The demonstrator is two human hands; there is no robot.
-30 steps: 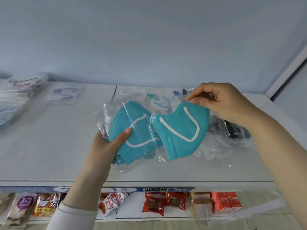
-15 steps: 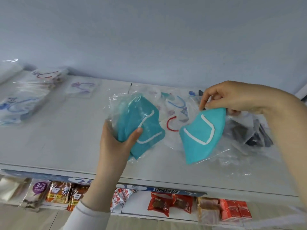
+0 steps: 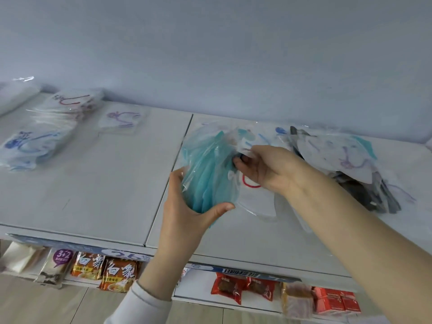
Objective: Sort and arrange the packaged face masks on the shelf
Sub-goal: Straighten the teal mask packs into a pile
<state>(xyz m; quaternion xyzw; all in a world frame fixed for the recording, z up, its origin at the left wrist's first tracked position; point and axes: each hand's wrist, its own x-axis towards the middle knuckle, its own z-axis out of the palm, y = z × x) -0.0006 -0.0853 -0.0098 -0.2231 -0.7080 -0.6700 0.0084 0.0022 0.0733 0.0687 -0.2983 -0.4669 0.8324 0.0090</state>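
Note:
My left hand [image 3: 184, 218] grips a stack of teal face masks [image 3: 205, 174] in clear bags, held upright just above the white shelf [image 3: 105, 183]. From the right, my right hand [image 3: 268, 169] pinches the bag edge at the stack's upper right side. A white mask with a red strap [image 3: 254, 197] lies on the shelf under my right wrist. A loose pile of packaged masks [image 3: 339, 160], white with purple straps and some dark ones, lies to the right.
Sorted stacks of white masks lie at the left: blue-strapped [image 3: 39, 141] and red-strapped [image 3: 77, 101], with a single purple-strapped mask [image 3: 121, 118] beside them. Snack packets [image 3: 117, 272] fill the lower shelf. A wall closes the back.
My right hand has brought its single teal mask left onto the stack in my left hand. The two hands now meet on the stack. The view has shifted left.

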